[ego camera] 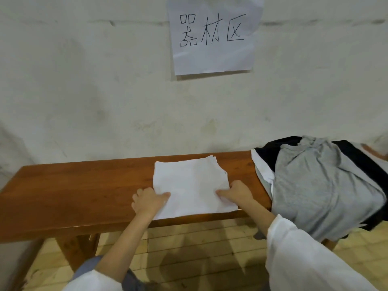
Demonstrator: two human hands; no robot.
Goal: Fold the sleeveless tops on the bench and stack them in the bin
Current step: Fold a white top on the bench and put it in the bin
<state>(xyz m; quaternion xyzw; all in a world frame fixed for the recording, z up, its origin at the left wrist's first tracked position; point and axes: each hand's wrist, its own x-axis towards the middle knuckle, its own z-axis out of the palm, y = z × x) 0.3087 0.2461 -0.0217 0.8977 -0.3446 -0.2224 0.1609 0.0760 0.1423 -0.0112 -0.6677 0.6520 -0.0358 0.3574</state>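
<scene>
Your left hand (150, 201) and right hand (236, 193) are each pinching the white top (189, 181) between them, likely so it lifts flat.

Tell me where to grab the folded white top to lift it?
Pinch the white top by its side edges near the front corners, coming from the front of the bench. It lies flat, folded square, its front edge at the lip.

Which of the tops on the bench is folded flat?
The white top in the middle, a neat rectangle; the grey top and black top lie rumpled in a heap.
</scene>
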